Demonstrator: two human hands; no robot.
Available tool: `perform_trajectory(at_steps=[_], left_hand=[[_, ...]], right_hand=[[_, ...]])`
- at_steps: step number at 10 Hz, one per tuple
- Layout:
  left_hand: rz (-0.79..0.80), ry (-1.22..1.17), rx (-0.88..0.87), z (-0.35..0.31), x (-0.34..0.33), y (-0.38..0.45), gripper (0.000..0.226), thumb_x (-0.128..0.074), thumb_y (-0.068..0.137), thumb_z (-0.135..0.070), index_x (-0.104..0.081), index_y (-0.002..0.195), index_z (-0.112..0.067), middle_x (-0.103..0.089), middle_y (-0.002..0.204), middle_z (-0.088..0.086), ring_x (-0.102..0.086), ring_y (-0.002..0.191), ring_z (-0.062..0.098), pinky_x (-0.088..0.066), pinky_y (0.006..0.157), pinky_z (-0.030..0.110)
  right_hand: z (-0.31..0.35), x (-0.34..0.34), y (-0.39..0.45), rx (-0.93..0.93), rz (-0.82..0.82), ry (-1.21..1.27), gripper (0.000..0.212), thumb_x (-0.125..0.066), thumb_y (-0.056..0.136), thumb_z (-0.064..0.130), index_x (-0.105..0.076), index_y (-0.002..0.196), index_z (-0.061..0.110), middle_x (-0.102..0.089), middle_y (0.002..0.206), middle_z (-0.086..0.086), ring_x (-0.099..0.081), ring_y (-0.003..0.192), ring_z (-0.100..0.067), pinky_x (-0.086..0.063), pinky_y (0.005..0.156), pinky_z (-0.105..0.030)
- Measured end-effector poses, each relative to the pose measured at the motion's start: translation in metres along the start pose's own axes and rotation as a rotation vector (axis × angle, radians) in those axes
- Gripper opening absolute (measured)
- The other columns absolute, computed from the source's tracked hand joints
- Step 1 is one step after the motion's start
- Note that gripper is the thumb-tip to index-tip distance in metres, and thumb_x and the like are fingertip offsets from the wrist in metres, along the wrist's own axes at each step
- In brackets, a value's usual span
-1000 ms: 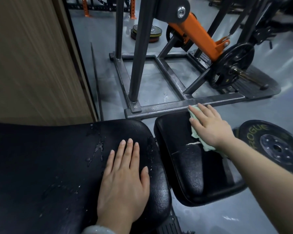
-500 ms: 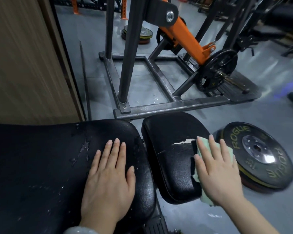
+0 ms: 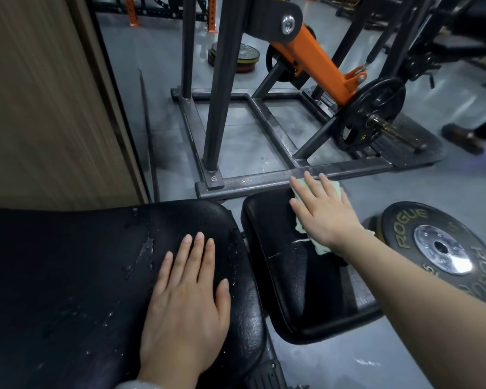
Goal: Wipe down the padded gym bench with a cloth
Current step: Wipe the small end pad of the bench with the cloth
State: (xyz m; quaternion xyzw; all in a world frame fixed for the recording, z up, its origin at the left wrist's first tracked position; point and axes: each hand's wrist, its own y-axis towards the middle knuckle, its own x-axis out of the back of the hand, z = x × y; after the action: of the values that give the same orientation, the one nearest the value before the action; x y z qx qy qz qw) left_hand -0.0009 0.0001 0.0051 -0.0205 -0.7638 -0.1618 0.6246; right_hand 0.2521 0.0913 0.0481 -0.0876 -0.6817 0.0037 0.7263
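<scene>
A person's right hand (image 3: 324,213) lay flat, fingers straight and spread, pressing a pale green cloth (image 3: 317,220) onto the far end of the small black pad (image 3: 292,276) of a gym bench. The cloth showed beyond the fingertips and below the palm, over a white tear in the pad's cover. The left hand (image 3: 185,299) rested open, fingers straight and together, holding nothing, on the large pad (image 3: 68,276) just left of the small pad, where wet streaks marked the vinyl. Right of the small pad a black plate (image 3: 443,248) lettered ROGUE lay on the grey floor (image 3: 348,360). Beyond the small pad stood a steel frame (image 3: 264,181) with an orange arm (image 3: 320,60). A wooden panel (image 3: 40,94) rose behind the large pad
</scene>
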Motion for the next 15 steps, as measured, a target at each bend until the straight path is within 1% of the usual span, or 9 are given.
perform_trajectory(at_steps=[2, 5, 6, 7, 8, 11, 13, 14, 15], left_hand=[[-0.008, -0.010, -0.002, 0.000, 0.000, 0.000, 0.060, -0.032, 0.091, -0.038, -0.047, 0.138, -0.004, -0.043, 0.146, 0.008, -0.036, 0.138, 0.021, -0.022, 0.108, 0.041], [-0.004, -0.036, 0.001, 0.000, 0.002, 0.000, 0.060, -0.032, 0.090, -0.039, -0.048, 0.136, -0.003, -0.045, 0.144, 0.009, -0.037, 0.137, 0.022, -0.022, 0.108, 0.040], [0.011, -0.051, 0.001, 0.000, 0.003, 0.000, 0.060, -0.032, 0.090, -0.039, -0.047, 0.138, -0.005, -0.043, 0.146, 0.007, -0.035, 0.138, 0.020, -0.021, 0.109, 0.039], [0.000, -0.126, -0.017, 0.004, -0.002, 0.001, 0.062, -0.033, 0.087, -0.038, -0.051, 0.135, -0.004, -0.045, 0.144, 0.008, -0.030, 0.140, 0.016, -0.017, 0.113, 0.035], [-0.017, -0.229, -0.056, 0.005, -0.006, 0.006, 0.063, -0.032, 0.086, -0.039, -0.057, 0.129, -0.001, -0.051, 0.139, 0.012, -0.011, 0.145, 0.003, -0.008, 0.116, 0.028], [0.032, -0.292, -0.067, 0.006, -0.010, 0.010, 0.081, -0.007, 0.095, -0.053, -0.059, 0.127, 0.000, -0.054, 0.136, 0.014, -0.001, 0.144, -0.003, -0.002, 0.115, 0.024], [0.015, -0.286, -0.071, 0.006, -0.012, 0.010, 0.081, -0.006, 0.095, -0.053, -0.058, 0.126, 0.000, -0.054, 0.136, 0.013, 0.000, 0.144, -0.002, -0.001, 0.115, 0.024], [0.008, -0.270, -0.067, 0.005, -0.013, 0.009, 0.080, -0.006, 0.096, -0.052, -0.058, 0.126, 0.000, -0.054, 0.135, 0.013, 0.000, 0.144, -0.002, -0.002, 0.115, 0.025], [-0.001, -0.254, -0.062, 0.006, -0.013, 0.009, 0.079, -0.006, 0.096, -0.052, -0.057, 0.128, -0.001, -0.053, 0.137, 0.012, 0.001, 0.144, -0.002, -0.003, 0.116, 0.026]], right_hand=[[0.006, -0.007, -0.048, 0.057, -0.019, -0.051, 0.068, 0.004, 0.087, 0.060, 0.000, 0.151, 0.040, 0.009, 0.160, 0.011, 0.017, 0.146, -0.016, 0.002, 0.118, -0.043], [0.015, -0.033, -0.111, 0.146, -0.194, -0.135, 0.060, -0.006, 0.100, 0.052, -0.038, 0.144, 0.027, -0.039, 0.150, -0.002, -0.027, 0.140, -0.028, -0.023, 0.108, -0.049], [0.030, -0.019, -0.089, 0.132, -0.099, -0.133, 0.066, 0.006, 0.094, 0.057, -0.022, 0.149, 0.035, -0.023, 0.158, 0.001, -0.012, 0.146, -0.026, -0.020, 0.113, -0.053], [0.048, -0.017, -0.054, 0.131, -0.021, -0.031, 0.072, 0.010, 0.079, 0.061, 0.005, 0.149, 0.044, 0.012, 0.160, 0.010, 0.020, 0.145, -0.018, 0.007, 0.116, -0.050], [0.064, -0.013, -0.026, 0.116, -0.012, 0.015, 0.056, -0.015, 0.097, 0.054, -0.002, 0.150, 0.042, 0.010, 0.161, 0.007, 0.019, 0.145, -0.020, 0.010, 0.115, -0.053], [0.061, -0.009, -0.045, 0.163, -0.005, 0.056, 0.053, -0.011, 0.099, 0.045, -0.004, 0.151, 0.040, 0.011, 0.160, 0.008, 0.021, 0.145, -0.018, 0.010, 0.116, -0.050], [0.042, -0.029, -0.109, 0.100, -0.187, -0.004, 0.046, -0.033, 0.093, 0.045, -0.042, 0.137, 0.039, -0.045, 0.146, 0.005, -0.039, 0.137, -0.024, -0.024, 0.106, -0.047], [0.034, -0.031, -0.115, 0.109, -0.197, 0.002, 0.046, -0.034, 0.092, 0.046, -0.042, 0.137, 0.040, -0.045, 0.146, 0.006, -0.039, 0.137, -0.024, -0.022, 0.102, -0.046], [0.033, -0.023, -0.100, 0.105, -0.113, -0.001, 0.051, -0.016, 0.096, 0.049, -0.022, 0.146, 0.042, -0.022, 0.158, 0.005, -0.012, 0.147, -0.023, -0.008, 0.114, -0.045]])
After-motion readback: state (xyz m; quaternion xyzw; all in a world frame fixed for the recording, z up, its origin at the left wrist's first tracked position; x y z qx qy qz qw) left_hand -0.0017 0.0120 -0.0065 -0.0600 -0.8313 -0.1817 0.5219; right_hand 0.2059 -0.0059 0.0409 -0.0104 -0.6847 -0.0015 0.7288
